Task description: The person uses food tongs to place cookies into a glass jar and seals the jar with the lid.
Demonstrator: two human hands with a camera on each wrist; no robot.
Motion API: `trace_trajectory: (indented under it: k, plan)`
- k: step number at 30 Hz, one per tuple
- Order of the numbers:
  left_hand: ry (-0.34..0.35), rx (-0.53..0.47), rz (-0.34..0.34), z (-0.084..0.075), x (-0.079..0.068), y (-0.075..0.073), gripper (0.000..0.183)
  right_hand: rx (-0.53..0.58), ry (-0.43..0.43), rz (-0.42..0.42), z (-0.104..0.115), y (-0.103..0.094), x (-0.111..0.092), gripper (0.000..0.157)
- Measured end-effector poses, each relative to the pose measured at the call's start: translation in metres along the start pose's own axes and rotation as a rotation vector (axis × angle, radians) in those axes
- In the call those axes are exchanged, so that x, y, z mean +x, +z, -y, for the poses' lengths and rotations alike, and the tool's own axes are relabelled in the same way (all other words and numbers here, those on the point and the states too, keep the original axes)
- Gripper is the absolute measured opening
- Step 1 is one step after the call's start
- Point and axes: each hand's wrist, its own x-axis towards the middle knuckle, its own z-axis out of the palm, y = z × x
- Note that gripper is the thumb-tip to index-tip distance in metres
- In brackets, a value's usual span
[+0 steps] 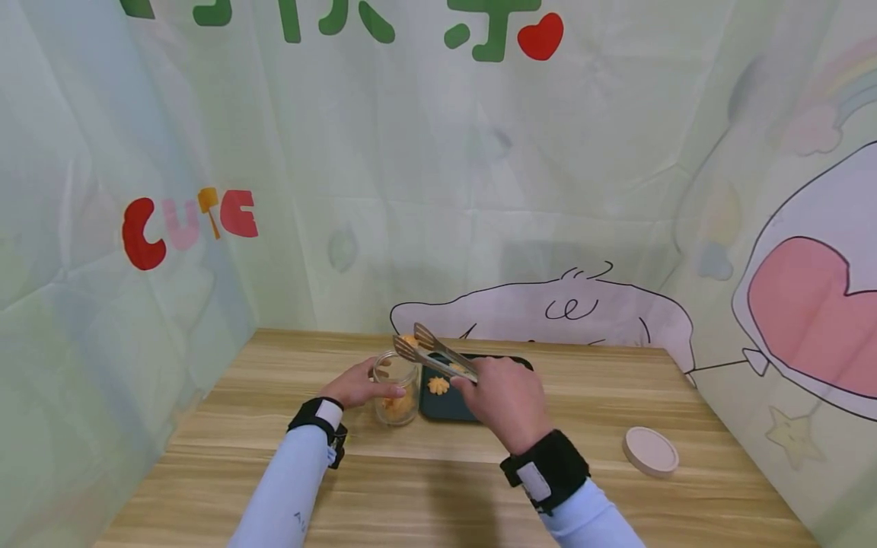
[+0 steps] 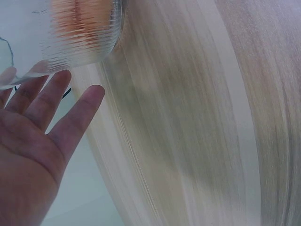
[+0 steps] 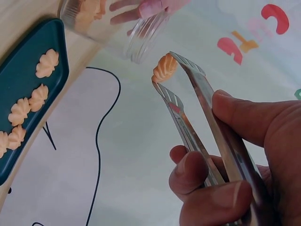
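My right hand (image 1: 510,399) grips a pair of metal tongs (image 1: 447,353). Between the tong tips, a ridged orange cookie (image 3: 164,68) is pinched, just past the open mouth of a glass jar (image 1: 385,373) in the right wrist view. My left hand (image 1: 356,385) holds this jar at its side, thumb across the front and fingers spread behind it. Several cookies (image 1: 393,407) lie in the bottom of the jar. In the left wrist view the fingers (image 2: 75,117) lie along the ribbed glass.
Right beside the jar, a dark green tray (image 1: 438,412) holds several more cookies (image 3: 47,63); the right hand partly covers it in the head view. A round pale pink lid (image 1: 651,450) lies on the wooden table (image 1: 384,495) at the right. Printed cloth (image 1: 438,190) hangs behind the table.
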Motion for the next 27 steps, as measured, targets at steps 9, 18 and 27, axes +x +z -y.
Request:
trace_trajectory:
  k: [9, 18, 27]
  plan:
    - [-0.028, 0.015, -0.013, -0.004, -0.003, 0.000, 0.082, -0.006, -0.048, -0.008, 0.006, 0.004, -0.001, 0.040]
    - [-0.001, 0.026, -0.003, -0.001, 0.000, 0.000, 0.080, 0.029, -0.003, -0.011, -0.005, 0.001, 0.000, 0.035]
    - [0.000, 0.030, -0.003, 0.000, 0.000, 0.000, 0.080, 0.026, 0.053, -0.003, -0.020, 0.003, 0.000, 0.037]
